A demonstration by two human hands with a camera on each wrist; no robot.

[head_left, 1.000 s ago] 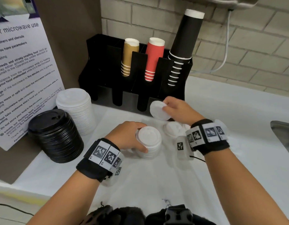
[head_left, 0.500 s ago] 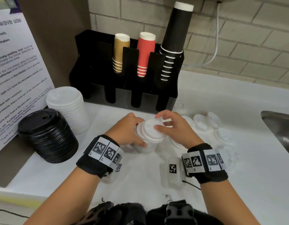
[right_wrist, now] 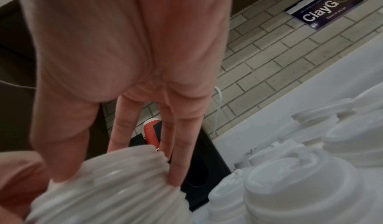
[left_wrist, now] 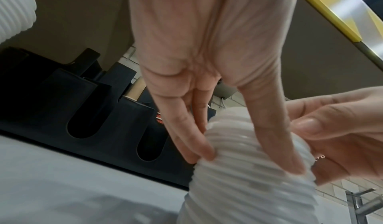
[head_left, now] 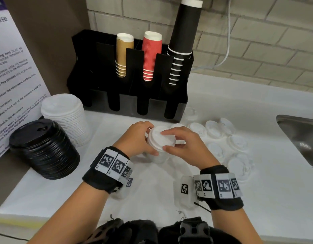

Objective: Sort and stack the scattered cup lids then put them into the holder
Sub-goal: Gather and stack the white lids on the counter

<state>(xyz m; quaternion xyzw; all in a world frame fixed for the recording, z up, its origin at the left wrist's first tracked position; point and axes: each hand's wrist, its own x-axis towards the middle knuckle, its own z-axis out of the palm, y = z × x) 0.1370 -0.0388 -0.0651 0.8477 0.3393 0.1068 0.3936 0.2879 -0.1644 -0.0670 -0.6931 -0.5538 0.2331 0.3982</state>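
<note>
A small stack of white lids (head_left: 159, 145) stands on the white counter in front of the black cup holder (head_left: 127, 103). My left hand (head_left: 143, 138) grips the stack's left side; the left wrist view shows thumb and fingers around the ribbed stack (left_wrist: 244, 170). My right hand (head_left: 180, 143) holds the top lid (head_left: 161, 136) at its rim, thumb near and fingers over it. In the right wrist view its fingers (right_wrist: 178, 154) lie down the stack (right_wrist: 111, 186). Several loose white lids (head_left: 222, 136) lie scattered to the right.
At the left stand a tall stack of larger white lids (head_left: 66, 117) and a stack of black lids (head_left: 43, 148). The holder carries brown (head_left: 123, 55), red (head_left: 150, 55) and black (head_left: 182, 39) cups. A steel sink (head_left: 301, 134) lies at the right edge. A notice board leans far left.
My right hand brought a single white lid from near the holder down onto the stack that my left hand holds, and now presses it there. The head view shifted right.
</note>
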